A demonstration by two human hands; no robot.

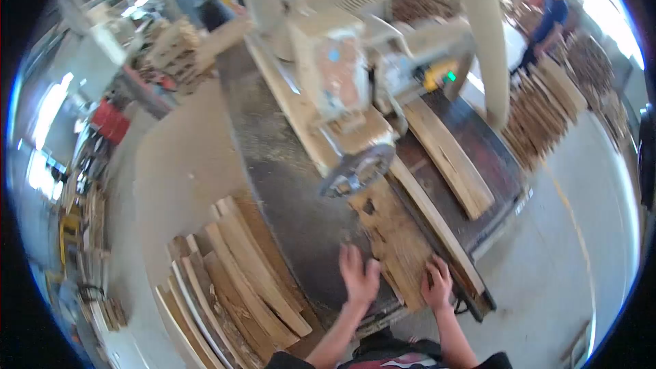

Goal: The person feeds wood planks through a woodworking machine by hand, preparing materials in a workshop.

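A rough wooden board (pixel 400 242) with dark knots and an uneven left edge lies on the dark machine table, its far end beneath the machine head. My right hand (pixel 437 285) is at the board's near right edge, beside the fence, fingers curled onto the wood. My left hand (pixel 359 279) is left of the board, over the table, fingers apart and holding nothing. The machine head (pixel 331 61) carries a metal handwheel (pixel 359 171) just beyond the board's visible part. A long wooden fence strip (pixel 437 222) runs along the board's right side.
Another plank (pixel 451 157) lies on the table right of the fence. Several cut planks (pixel 246 273) are stacked at lower left. A thick dust hose (pixel 482 41) hangs at the upper right. A person (pixel 550 17) stands near a wood pile (pixel 543 116); another in yellow is at the back.
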